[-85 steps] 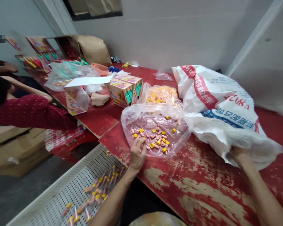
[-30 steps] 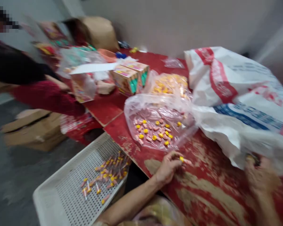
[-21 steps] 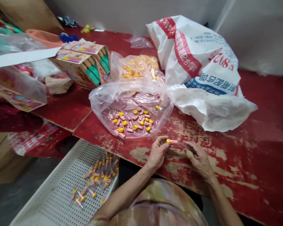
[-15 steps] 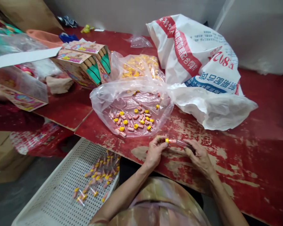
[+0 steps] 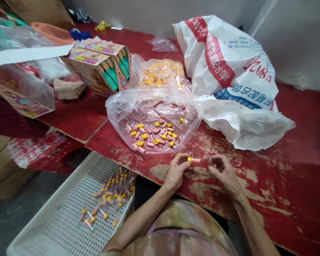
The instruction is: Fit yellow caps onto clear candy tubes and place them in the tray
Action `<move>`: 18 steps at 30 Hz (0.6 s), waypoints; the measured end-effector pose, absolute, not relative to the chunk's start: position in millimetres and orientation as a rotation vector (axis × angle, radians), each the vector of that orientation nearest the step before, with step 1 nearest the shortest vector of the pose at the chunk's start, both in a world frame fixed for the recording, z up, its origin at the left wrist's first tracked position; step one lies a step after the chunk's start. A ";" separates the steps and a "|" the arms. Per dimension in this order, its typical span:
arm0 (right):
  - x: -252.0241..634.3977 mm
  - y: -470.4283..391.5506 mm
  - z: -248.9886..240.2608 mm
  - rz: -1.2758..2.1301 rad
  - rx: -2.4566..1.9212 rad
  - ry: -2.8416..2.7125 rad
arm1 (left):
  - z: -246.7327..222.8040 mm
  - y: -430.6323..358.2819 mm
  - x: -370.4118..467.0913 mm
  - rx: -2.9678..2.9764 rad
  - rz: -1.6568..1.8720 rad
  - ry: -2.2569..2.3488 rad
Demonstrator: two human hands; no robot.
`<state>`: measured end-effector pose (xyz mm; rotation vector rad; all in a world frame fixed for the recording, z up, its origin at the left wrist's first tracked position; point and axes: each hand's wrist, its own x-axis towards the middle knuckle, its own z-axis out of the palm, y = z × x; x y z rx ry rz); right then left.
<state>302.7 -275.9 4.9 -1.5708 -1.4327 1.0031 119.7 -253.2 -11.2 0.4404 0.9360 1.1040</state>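
My left hand (image 5: pixel 175 171) pinches a small yellow cap (image 5: pixel 189 160) between thumb and fingertips. A pink-and-white patterned piece (image 5: pixel 196 160) sticks out of the cap to the right. Across a short gap, my right hand (image 5: pixel 224 173) has its thumb and fingers closed on a clear plastic tube (image 5: pixel 210 161), mostly hidden by the fingers. Just beyond my hands lies an open clear plastic bag (image 5: pixel 117 117) with several loose yellow caps and pink patterned pieces inside.
Below the table at left, a white perforated crate (image 5: pixel 61 199) holds several capped tubes (image 5: pixel 112 192). Behind the open bag sits a bag of yellow caps (image 5: pixel 162 73). A white printed sack (image 5: pixel 229 53) lies at right, and printed boxes (image 5: pixel 96 67) stand at left.
The clear tube spanned both hands earlier; now a gap shows between the patterned piece and my right fingers. My left hand keeps its pinch on the cap. The view has shifted slightly.
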 end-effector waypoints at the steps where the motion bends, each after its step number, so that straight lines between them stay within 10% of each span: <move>1: 301.0 -276.6 5.1 1.023 -1.525 -1.312 | -11.4 -253.7 120.4 0.430 1.108 0.935; 18: 284.2 -285.3 -0.9 0.639 -1.473 -2.064 | -8.3 -273.4 135.2 0.707 0.962 0.981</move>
